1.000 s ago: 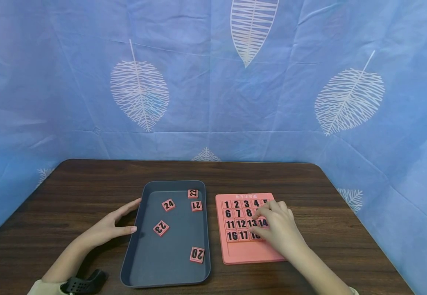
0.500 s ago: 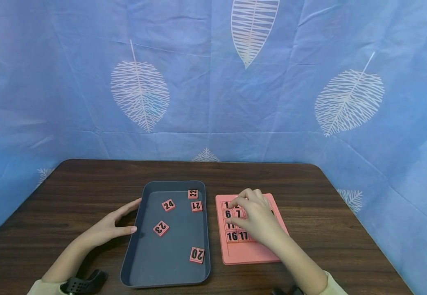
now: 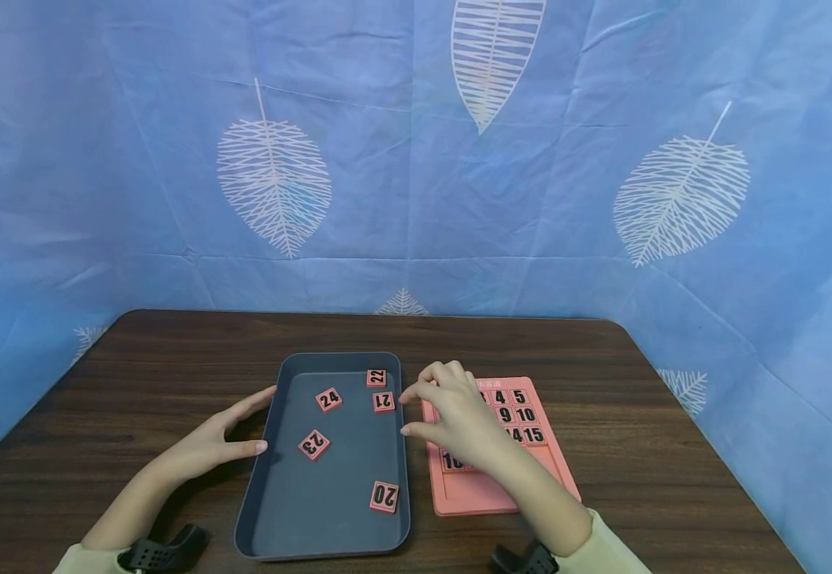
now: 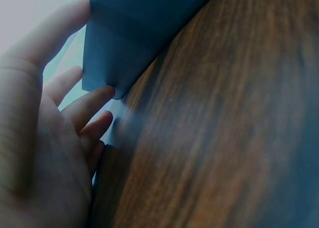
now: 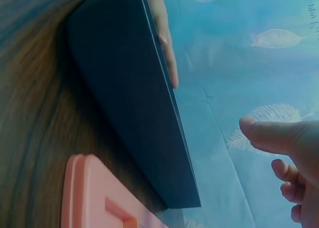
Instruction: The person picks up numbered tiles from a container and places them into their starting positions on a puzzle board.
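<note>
My left hand (image 3: 207,446) touches the left rim of a dark grey tray (image 3: 318,510), its thumb and fingers spread; in the left wrist view fingertips meet the tray's outer wall (image 4: 132,39). Inside lie loose pink number tiles: 24 (image 3: 329,399), 23 (image 3: 313,444), 22 (image 3: 376,378), 21 (image 3: 383,401) and 20 (image 3: 384,496). Over the left side of a pink number board (image 3: 476,496), my right hand (image 3: 459,418) holds nothing, thumb and index finger apart, fingertips near the tray's right rim. It hides part of the board's numbered rows.
Board and tray stand side by side on a dark wood table (image 3: 645,446), a narrow gap between them. Behind the table hangs a blue cloth (image 3: 416,199) with white leaf prints. Dark bands (image 3: 164,550) circle both wrists.
From over the middle of the board, my right hand has moved left towards the tray, uncovering the board's right columns. My left hand, the tray and its tiles have stayed put.
</note>
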The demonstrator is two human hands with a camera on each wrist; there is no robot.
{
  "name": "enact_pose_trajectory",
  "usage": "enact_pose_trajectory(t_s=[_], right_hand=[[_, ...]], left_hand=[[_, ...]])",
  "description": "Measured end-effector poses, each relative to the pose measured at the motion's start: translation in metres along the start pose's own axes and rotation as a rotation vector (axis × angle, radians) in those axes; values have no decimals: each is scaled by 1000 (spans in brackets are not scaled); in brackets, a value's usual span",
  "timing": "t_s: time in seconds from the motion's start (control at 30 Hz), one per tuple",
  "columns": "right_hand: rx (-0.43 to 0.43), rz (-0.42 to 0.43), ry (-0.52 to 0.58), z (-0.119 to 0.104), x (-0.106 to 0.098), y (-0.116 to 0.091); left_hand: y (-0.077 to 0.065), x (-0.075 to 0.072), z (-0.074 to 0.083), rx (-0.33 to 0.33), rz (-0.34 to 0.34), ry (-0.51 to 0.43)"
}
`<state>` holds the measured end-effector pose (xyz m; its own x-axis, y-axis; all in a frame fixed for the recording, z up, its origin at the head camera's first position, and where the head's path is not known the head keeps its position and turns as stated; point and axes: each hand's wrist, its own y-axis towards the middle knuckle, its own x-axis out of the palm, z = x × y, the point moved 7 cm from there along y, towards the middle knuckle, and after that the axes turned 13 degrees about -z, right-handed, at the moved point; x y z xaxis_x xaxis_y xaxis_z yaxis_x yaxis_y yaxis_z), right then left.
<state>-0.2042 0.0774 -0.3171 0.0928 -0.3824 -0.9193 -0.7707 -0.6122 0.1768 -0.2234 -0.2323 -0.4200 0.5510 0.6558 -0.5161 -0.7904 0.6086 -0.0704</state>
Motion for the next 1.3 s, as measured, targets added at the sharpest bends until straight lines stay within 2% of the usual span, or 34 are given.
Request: enact_pose_trajectory(t_s=[0.47, 0.77, 1.03, 1.3], right_hand=[[-115, -65, 8, -13, 18, 25], [-134, -108, 39, -13, 24, 34], [-150, -143, -1, -10, 24, 48], [-182, -267, -48, -9, 31, 61]], left_hand=[[0, 0, 1, 20, -1, -7], [0, -1, 0, 15, -1, -12], [0, 0, -2, 5, 0, -11], [1, 0, -4, -3, 1, -11]])
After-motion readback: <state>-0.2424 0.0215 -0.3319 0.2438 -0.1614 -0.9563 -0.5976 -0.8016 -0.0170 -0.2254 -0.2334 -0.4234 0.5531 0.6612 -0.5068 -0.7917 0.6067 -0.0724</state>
